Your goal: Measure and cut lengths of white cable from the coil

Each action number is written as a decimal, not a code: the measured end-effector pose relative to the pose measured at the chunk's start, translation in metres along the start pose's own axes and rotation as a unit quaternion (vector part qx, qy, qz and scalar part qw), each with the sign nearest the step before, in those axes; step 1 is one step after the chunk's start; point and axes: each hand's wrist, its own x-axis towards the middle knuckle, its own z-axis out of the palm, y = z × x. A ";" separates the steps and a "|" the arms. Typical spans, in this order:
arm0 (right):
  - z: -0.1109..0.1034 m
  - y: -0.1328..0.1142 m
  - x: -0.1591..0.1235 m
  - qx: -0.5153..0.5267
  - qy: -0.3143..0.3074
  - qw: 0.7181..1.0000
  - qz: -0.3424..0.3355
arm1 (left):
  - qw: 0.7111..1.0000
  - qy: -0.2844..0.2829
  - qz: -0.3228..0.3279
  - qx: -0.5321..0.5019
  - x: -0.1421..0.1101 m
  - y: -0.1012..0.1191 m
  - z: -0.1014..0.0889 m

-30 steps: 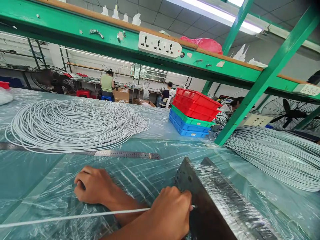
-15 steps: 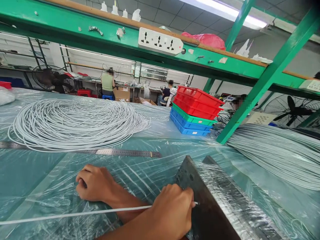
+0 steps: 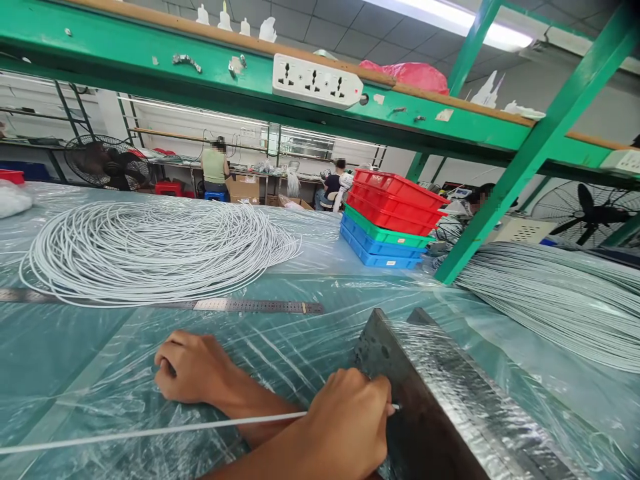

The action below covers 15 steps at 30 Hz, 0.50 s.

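Right hand (image 3: pixel 345 427), nearest, pinches one white cable (image 3: pixel 150 432) with closed fingers; the cable tip pokes out against the dark metal block (image 3: pixel 450 413) touching that hand, and its other end runs off the left frame edge. Left hand (image 3: pixel 193 368), just beyond, is fisted on the plastic sheet (image 3: pixel 75 373); whatever it holds is hidden. Past it lies one steel ruler (image 3: pixel 255 306), then one cable coil (image 3: pixel 150 250). Farther right: five stacked trays (image 3: pixel 390 220), a cable bundle (image 3: pixel 550 293) cut off.
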 end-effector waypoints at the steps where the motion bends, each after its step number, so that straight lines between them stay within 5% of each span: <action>1: 0.000 0.000 0.000 -0.003 -0.002 1.000 -0.001 | 1.000 -0.003 0.001 0.001 0.000 0.000 0.001; 10: -0.001 0.002 0.001 0.003 -0.013 1.000 -0.001 | 0.999 -0.002 0.013 0.031 0.001 0.000 -0.001; 15: 0.002 0.005 0.001 0.024 -0.003 1.000 -0.015 | 0.998 0.035 -0.009 0.051 0.012 -0.005 0.015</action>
